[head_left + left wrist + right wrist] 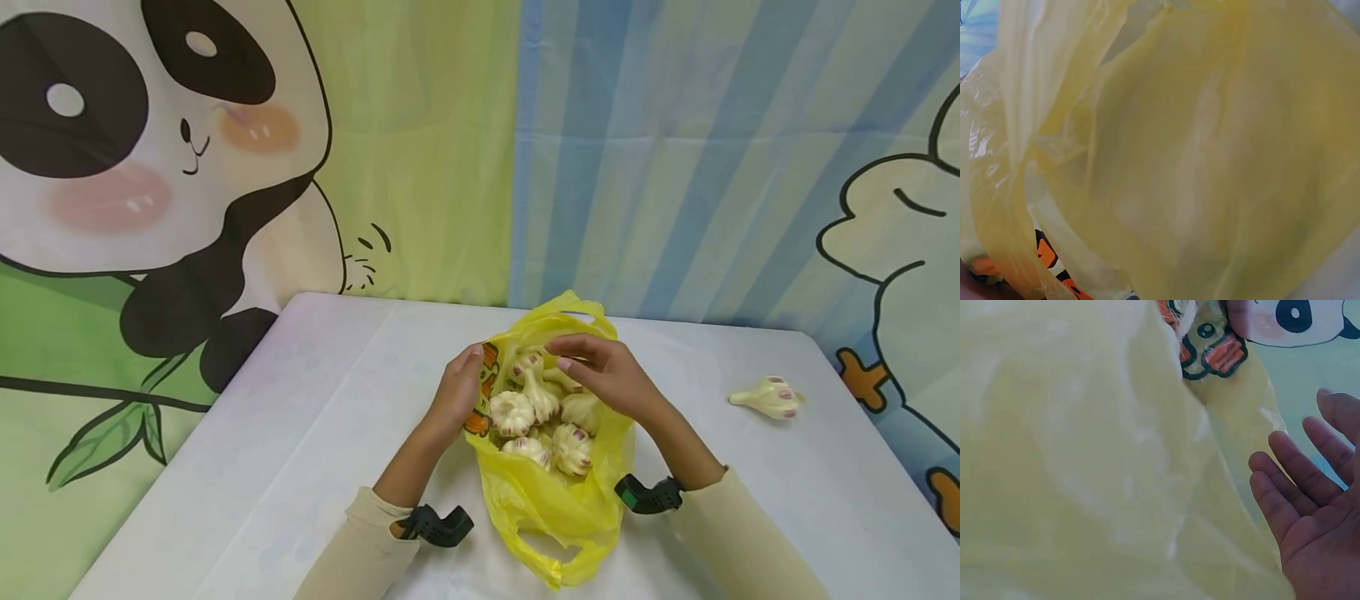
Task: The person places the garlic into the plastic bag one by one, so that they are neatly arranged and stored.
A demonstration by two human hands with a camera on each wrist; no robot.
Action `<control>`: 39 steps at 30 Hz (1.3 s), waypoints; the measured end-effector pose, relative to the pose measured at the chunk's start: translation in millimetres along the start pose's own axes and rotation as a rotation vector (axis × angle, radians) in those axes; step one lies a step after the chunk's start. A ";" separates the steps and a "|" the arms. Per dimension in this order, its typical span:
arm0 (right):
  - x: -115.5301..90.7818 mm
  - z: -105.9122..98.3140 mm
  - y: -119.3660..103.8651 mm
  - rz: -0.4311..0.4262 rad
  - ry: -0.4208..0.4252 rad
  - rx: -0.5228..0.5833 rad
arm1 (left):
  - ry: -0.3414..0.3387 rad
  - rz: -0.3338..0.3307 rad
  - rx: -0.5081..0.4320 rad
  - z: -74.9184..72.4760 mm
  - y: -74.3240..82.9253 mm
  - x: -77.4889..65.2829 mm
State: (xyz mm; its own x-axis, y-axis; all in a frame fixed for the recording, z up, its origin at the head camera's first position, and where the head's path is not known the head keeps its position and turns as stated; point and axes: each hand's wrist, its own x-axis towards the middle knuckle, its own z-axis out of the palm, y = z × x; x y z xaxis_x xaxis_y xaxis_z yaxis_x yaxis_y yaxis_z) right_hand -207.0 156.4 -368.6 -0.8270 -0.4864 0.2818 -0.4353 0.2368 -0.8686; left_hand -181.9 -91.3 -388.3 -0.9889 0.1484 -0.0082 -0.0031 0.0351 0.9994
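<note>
A yellow plastic bag point(558, 521) lies open on the table, with several garlic bulbs point(538, 396) inside. At its left edge my left hand point(454, 392) holds the rim, near the printed orange cartoon. My right hand point(611, 377) hovers over the bag's upper right side, holding nothing. In the right wrist view its fingers point(1300, 465) are spread and slightly bent beside the bag point(1085, 456). Yellow film of the bag point(1210, 162) fills most of the left wrist view and hides the left hand's grip there.
One loose garlic bulb point(768, 398) lies on the white table point(697, 367) to the right of the bag. Behind the table hangs a printed curtain point(420, 150) with a panda. Black wrist devices point(441, 527) sit on both forearms.
</note>
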 end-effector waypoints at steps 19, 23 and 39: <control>-25.1 -38.0 2.5 -0.057 0.162 -0.052 | -0.017 0.004 -0.046 -1.5 -2.8 1.2; -32.7 -47.2 2.3 -0.045 0.195 -0.063 | -0.007 0.008 -0.028 -0.9 -1.4 0.6; -59.7 -77.6 17.9 0.012 0.315 -0.174 | -0.017 -0.034 -0.043 0.4 4.3 -1.1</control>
State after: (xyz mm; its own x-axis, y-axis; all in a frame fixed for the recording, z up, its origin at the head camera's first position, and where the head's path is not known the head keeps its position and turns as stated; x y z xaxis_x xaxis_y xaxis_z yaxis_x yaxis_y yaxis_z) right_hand -193.1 255.0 -369.3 -0.8899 -0.2054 0.4072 -0.4560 0.3938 -0.7981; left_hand -180.8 -91.0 -384.0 -0.9855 0.1641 -0.0429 -0.0437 -0.0017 0.9990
